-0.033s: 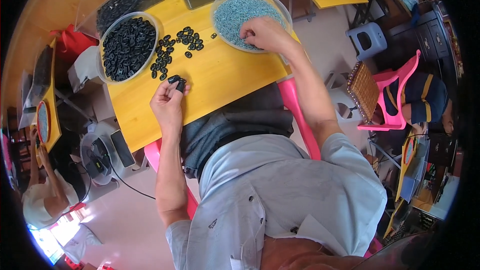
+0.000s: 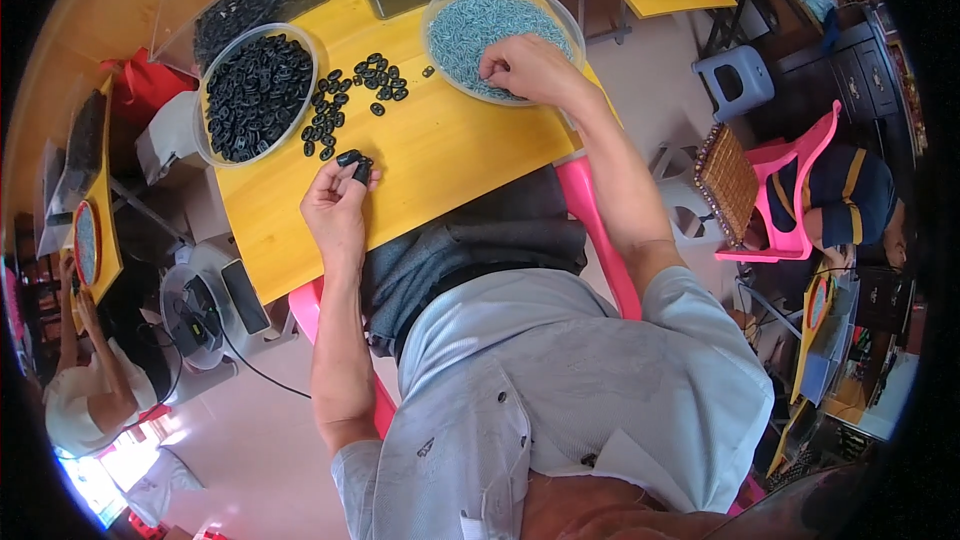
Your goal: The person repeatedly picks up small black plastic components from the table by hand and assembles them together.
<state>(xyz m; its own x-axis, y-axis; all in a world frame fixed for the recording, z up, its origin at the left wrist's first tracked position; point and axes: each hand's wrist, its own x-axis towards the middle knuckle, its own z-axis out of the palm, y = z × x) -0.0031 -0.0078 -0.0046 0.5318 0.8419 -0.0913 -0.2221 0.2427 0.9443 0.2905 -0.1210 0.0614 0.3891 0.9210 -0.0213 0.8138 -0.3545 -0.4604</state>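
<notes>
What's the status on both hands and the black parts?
Left hand pinching black rings. Right hand in bowl of blue-grey pieces. Loose rings ahead on yellow table.

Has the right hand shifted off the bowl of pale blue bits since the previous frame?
No. The right hand sits at the same spot in the bowl of pale blue bits, fingers down in them.
</notes>
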